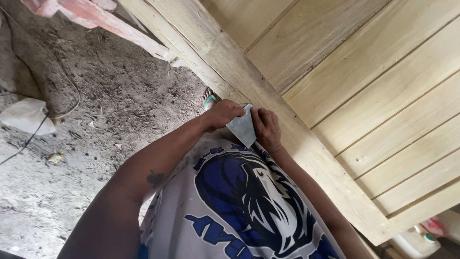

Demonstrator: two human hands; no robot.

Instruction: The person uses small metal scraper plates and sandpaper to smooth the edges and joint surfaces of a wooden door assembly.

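We hold a thin grey scraper blade (243, 128) between both hands, its top edge set against the frame rail of a pale wooden door panel (364, 96). Our left hand (221, 114) grips the blade's left edge, and our right hand (266, 128) grips its right edge. Below the hands is our white shirt (239, 211) with a blue print. To the left lies the dirt floor (110, 96), with a cable (33, 134) and a white bag (26, 116).

A crumpled white plastic bag (26, 116) lies on the dirt floor (120, 96) at far left.
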